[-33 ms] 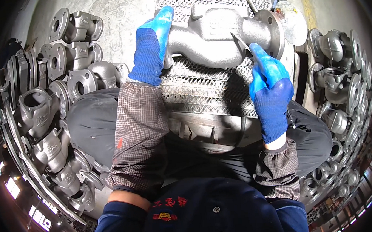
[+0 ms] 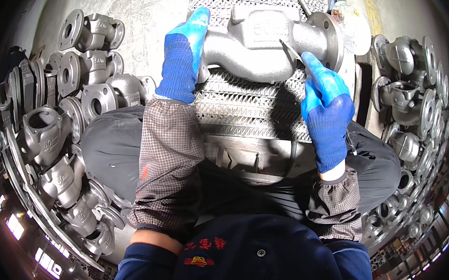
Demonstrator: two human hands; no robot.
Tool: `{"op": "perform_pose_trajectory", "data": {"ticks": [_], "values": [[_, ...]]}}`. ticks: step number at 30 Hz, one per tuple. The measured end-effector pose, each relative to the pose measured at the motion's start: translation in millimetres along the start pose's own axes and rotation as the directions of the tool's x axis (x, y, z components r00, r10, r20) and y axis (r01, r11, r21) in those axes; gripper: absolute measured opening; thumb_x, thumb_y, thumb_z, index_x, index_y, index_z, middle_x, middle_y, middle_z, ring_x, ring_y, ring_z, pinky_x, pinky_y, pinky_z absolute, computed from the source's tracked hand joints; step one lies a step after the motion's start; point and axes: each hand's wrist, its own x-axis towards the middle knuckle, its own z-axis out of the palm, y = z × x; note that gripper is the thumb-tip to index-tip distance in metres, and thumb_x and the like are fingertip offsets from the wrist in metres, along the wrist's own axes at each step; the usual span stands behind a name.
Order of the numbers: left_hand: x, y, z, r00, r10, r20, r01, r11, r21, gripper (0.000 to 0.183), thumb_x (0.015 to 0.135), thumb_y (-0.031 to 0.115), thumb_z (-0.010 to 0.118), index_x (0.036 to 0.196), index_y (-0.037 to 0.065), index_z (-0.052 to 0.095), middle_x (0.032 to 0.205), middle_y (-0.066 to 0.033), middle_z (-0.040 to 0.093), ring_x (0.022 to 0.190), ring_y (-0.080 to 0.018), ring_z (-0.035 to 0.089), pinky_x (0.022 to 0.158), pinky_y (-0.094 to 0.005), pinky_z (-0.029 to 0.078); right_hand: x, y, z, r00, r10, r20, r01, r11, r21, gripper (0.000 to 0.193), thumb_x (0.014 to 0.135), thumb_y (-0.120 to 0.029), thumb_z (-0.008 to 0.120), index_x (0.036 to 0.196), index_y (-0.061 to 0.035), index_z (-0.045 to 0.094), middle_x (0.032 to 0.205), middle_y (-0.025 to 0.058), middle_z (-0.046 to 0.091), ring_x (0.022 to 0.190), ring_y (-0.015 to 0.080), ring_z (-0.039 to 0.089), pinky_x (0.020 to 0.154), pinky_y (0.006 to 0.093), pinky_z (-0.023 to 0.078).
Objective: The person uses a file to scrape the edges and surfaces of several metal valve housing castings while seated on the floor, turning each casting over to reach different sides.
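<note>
A silver-grey cast valve body (image 2: pixel 264 43) with a raised middle and a flange at its right end lies across a metal mesh surface (image 2: pixel 237 105) before me. My left hand (image 2: pixel 189 46), in a blue coated glove, is closed round the casting's left end, where the flange is mostly covered. In my gloved right hand (image 2: pixel 325 86) is a thin pointed metal blade (image 2: pixel 292 49), its handle hidden in my fist. The index finger stretches along the blade. Its tip is at the lower right edge of the casting's raised pad, seemingly touching it.
Similar flanged valve castings (image 2: pixel 47 134) are stacked on my left, and more castings (image 2: pixel 406 96) stand on my right. A rod-like tool (image 2: pixel 302 2) lies on the mesh beyond the casting, near a pale plastic bag (image 2: pixel 353 27). My bent knees flank the mesh.
</note>
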Motion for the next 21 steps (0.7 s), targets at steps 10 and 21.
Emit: {"op": "perform_pose_trajectory", "data": {"ticks": [10, 21], "values": [[5, -6, -1, 1.000, 0.022, -0.002, -0.021, 0.998, 0.063, 0.043, 0.093, 0.031, 0.059, 0.119, -0.004, 0.060, 0.107, -0.0108, 0.063, 0.095, -0.0177, 0.060, 0.084, -0.0292, 0.049, 0, 0, 4, 1.000, 0.006, 0.016, -0.007, 0.997, 0.078, 0.042, 0.074, 0.006, 0.063, 0.112, -0.0108, 0.068, 0.089, 0.0121, 0.068, 0.076, 0.0267, 0.065, 0.072, 0.0349, 0.052], [3, -6, 8, 0.997, 0.071, -0.042, -0.065, 0.991, 0.120, 0.055, 0.085, 0.046, 0.062, 0.096, -0.008, 0.063, 0.075, -0.0130, 0.061, 0.065, -0.0200, 0.058, 0.061, -0.0338, 0.049, -4, 3, 8, 1.000, 0.002, 0.006, -0.002, 0.999, 0.046, 0.039, 0.077, 0.004, 0.063, 0.113, -0.0086, 0.067, 0.093, 0.0127, 0.068, 0.082, 0.0274, 0.065, 0.076, 0.0350, 0.052]]}}
